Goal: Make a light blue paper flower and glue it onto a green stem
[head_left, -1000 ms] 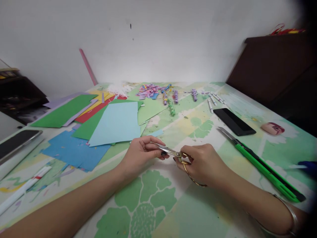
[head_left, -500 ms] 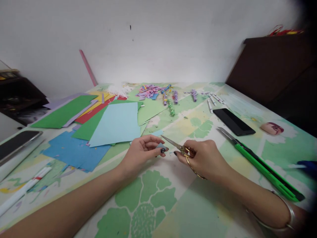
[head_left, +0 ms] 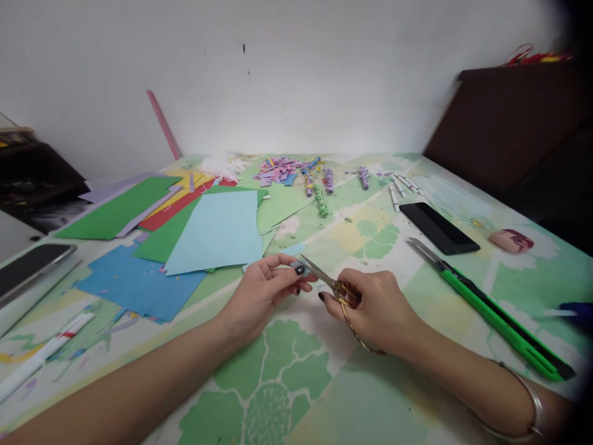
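My left hand (head_left: 264,287) is closed in a pinch on a small piece of light blue paper (head_left: 306,276), mostly covered by the fingers. In my right hand (head_left: 373,303) are scissors (head_left: 327,281) with gold-coloured handles, gripped by the loops. Their blades point up and to the left, and the tips reach the paper beside my left thumb. Whether the blades are around the paper or just against it, I cannot tell. Behind my left hand a light blue sheet (head_left: 220,235) lies on top of green sheets.
A green utility knife (head_left: 504,318) lies at the right with its blade out, near a black phone (head_left: 438,227). Blue paper (head_left: 139,284) lies at the left. Paper scraps (head_left: 278,170), rolled paper tubes (head_left: 320,201) and white markers (head_left: 393,198) are at the back.
The scissors have come together with the blue paper piece at my left fingertips. My left thumb has shifted up and leftward over the paper; my right hand has moved slightly left and down.
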Tool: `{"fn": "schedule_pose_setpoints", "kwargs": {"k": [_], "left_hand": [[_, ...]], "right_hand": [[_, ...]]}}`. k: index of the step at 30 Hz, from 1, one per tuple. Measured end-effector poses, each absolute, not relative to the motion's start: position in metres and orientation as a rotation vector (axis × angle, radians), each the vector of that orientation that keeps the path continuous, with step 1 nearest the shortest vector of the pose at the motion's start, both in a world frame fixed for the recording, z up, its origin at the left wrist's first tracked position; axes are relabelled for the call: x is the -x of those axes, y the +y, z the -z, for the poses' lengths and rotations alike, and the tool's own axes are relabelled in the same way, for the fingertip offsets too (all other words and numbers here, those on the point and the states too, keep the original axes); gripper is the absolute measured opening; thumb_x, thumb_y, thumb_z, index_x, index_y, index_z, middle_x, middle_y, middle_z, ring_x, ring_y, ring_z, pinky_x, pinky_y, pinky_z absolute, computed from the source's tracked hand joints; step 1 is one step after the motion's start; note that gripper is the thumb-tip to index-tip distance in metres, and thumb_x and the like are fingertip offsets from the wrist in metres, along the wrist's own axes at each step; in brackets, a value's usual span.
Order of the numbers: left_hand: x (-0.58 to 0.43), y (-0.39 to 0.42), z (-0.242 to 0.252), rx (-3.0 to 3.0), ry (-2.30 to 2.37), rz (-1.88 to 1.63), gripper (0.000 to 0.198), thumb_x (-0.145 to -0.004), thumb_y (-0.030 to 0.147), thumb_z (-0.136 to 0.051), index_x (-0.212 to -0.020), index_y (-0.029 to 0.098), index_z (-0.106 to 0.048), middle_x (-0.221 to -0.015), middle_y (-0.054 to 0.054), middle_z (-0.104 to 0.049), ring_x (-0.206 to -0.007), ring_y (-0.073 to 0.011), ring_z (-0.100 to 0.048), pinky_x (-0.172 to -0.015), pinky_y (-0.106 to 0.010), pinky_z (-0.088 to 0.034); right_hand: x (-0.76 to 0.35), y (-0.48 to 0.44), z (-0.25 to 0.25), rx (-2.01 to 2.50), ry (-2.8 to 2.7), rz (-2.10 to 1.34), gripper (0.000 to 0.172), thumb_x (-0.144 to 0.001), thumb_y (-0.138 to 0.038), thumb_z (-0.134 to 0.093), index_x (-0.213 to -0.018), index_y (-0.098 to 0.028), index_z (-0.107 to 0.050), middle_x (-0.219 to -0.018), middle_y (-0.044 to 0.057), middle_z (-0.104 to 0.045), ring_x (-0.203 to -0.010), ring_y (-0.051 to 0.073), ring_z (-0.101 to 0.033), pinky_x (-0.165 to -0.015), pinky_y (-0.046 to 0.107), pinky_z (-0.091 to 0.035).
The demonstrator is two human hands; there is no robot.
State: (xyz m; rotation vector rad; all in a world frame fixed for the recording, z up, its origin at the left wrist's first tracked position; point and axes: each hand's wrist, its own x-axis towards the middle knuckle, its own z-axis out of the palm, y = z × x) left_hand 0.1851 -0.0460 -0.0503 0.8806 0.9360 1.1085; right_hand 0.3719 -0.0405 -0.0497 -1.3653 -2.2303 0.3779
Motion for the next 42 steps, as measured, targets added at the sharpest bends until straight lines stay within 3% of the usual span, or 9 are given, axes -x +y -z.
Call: {"fn": "schedule_pose_setpoints", "kwargs": {"k": [7,17,42], "left_hand": [[-0.1904,-0.0505,0.0485,-0.872,0.951,-1.122,0.016,-0.076,0.026,-0.065,-0.084,0.016,-0.056,-0.076,-0.005,-0.071,-0.071,-0.0129,-0.064,-0.070,-0.024,-0.045],[-0.1922,-0.0505,0.0488,-0.754,0.948,-1.234,0.012,-0.070,0.018,-0.070,-0.076,0.013,-0.062,-0.070,0.000,-0.063,-0.061,-0.0061,-0.057,-0.065,-0.018,-0.046],[-0.1920,-0.0508,0.0492,-0.717,0.923,-1.198,0.011,-0.071,0.017,-0.069,-0.079,0.013,-0.062,-0.071,-0.002,-0.066,-0.066,-0.0088,-0.062,-0.067,-0.019,-0.050]], "right_hand": [[-0.3705,-0.0442,0.0534,1.379,-2.229,-0.314,0.027,-0.075,-0.035,-0.056,-0.057,-0.018,-0.046,-0.045,-0.005,-0.047,-0.042,0.007,-0.039,-0.046,0.020,-0.025],[-0.3708,-0.0431,0.0543,1.376,-2.224,-0.267,0.027,-0.075,-0.036,-0.056,-0.056,-0.018,-0.047,-0.044,-0.004,-0.048,-0.041,0.008,-0.040,-0.046,0.020,-0.025],[-0.3719,-0.0401,0.0569,1.322,-2.231,-0.252,0.027,-0.075,-0.033,-0.056,-0.053,-0.017,-0.050,-0.042,-0.004,-0.045,-0.039,0.007,-0.037,-0.045,0.020,-0.026]]}}
